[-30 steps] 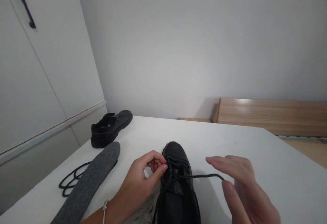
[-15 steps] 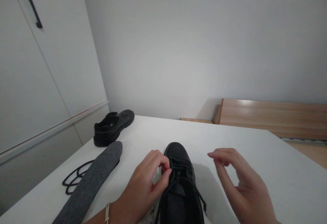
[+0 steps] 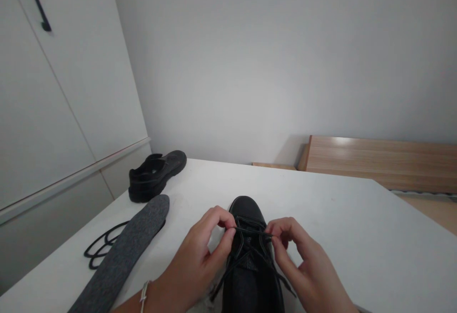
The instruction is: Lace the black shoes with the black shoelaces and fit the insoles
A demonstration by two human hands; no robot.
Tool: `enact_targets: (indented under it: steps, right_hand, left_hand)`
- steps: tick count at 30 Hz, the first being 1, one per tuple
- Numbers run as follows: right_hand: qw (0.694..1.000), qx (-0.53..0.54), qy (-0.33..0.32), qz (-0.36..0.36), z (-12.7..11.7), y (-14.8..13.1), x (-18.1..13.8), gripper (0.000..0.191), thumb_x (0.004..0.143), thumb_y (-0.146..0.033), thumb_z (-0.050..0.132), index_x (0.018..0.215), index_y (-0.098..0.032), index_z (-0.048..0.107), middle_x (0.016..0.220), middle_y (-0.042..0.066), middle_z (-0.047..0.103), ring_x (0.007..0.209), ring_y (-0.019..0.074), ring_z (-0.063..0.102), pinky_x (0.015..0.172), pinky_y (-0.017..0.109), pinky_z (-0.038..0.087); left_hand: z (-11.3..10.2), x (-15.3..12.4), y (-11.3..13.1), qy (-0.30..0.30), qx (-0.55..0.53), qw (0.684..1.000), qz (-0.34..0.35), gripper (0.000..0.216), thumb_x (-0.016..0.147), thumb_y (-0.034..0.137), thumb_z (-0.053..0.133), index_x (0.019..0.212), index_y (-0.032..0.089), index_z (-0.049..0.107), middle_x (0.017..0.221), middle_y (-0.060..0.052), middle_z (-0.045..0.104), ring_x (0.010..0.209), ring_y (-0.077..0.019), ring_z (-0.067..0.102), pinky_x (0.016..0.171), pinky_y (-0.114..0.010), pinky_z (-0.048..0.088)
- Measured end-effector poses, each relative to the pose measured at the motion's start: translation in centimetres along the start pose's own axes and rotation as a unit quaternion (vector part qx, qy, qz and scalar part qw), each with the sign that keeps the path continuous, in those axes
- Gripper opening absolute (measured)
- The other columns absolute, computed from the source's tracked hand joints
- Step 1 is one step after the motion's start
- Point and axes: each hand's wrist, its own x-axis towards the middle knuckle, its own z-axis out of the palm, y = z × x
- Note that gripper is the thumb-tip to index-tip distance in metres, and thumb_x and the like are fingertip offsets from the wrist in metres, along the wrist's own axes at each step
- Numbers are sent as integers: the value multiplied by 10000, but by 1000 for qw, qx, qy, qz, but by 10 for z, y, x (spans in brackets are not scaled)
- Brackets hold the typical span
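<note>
A black shoe (image 3: 246,208) stands in front of me with its toe pointing away. Its black shoelace (image 3: 253,231) runs across the tongue, and two loose ends hang down either side of the opening. At the shoe's left side my left hand (image 3: 205,251) is closed, thumb and forefinger pinching the lace. On the other side my right hand (image 3: 303,260) pinches the same lace near the right eyelets. Between the two hands a stretch of lace looks taut over the shoe.
To the left lies a grey insole (image 3: 132,244), partly over a loop of black cord (image 3: 96,253). Another black shoe (image 3: 155,175) sits at the white table's (image 3: 339,217) back left, beside a white cabinet (image 3: 74,89). Wooden furniture (image 3: 378,160) stands behind the right side.
My right hand has moved left from beside the shoe and now grips the lace. The left hand stays at the shoe's left side. The lace is now stretched between both hands.
</note>
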Motion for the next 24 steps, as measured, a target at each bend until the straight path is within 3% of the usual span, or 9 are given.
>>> enact_targets:
  steps: [3, 8, 11, 15, 18, 20, 24]
  right_hand:
    - [1000, 15, 0, 20, 0, 3, -1, 149, 978, -308, 429, 878, -250, 522, 784, -1, 556, 737, 170, 542, 634, 273, 458]
    - [993, 95, -30, 61, -5, 9, 0, 86, 979, -351, 473, 988, -266, 488, 786, -27, 510, 738, 159, 521, 669, 274, 457]
    - [993, 97, -20, 71, -8, 9, 2, 95, 930, -321, 529, 1003, -265, 504, 739, -44, 486, 709, 158, 511, 670, 282, 444]
    - [990, 62, 103, 72, -13, 6, 4, 99, 853, -330, 608, 890, -251, 560, 745, -26, 528, 740, 168, 537, 701, 298, 437]
    - [972, 124, 175, 100, -16, 5, 5, 183, 844, -374, 657, 953, -256, 571, 756, -7, 615, 749, 177, 587, 694, 293, 454]
    - [956, 190, 191, 116, -19, 5, 5, 190, 879, -379, 637, 1013, -266, 564, 690, -16, 624, 685, 165, 581, 642, 266, 448]
    - [934, 288, 182, 109, -26, 2, 0, 96, 935, -328, 568, 1008, -273, 600, 548, -57, 485, 492, 109, 414, 476, 212, 319]
  left_hand:
    - [-1, 0, 1, -1, -41, 998, -45, 127, 974, 312, 451, 924, 225, 529, 837, 3, 519, 777, -162, 516, 647, -256, 411]
    - [-3, 4, -1, 24, -211, 976, -55, 113, 885, 275, 589, 953, 227, 512, 903, 5, 526, 913, -158, 550, 835, -274, 451]
    - [-5, 7, -4, 54, -265, 959, -80, 168, 841, 279, 634, 925, 224, 499, 840, 27, 503, 763, -126, 562, 697, -237, 466]
    - [-6, 8, -6, 111, -202, 969, -84, 149, 815, 249, 656, 903, 220, 540, 805, 34, 510, 721, -111, 548, 645, -204, 450]
    - [-7, 7, -5, 147, -142, 976, -73, 130, 818, 258, 656, 913, 222, 574, 809, 22, 558, 779, -129, 579, 686, -206, 463]
    - [-8, 7, -4, 161, -115, 978, -64, 110, 829, 275, 651, 904, 222, 589, 769, 26, 568, 724, -123, 572, 640, -196, 450]
    - [-12, 6, -3, 199, -120, 972, -33, 82, 848, 276, 653, 831, 209, 610, 680, 39, 547, 621, -100, 523, 556, -170, 407]
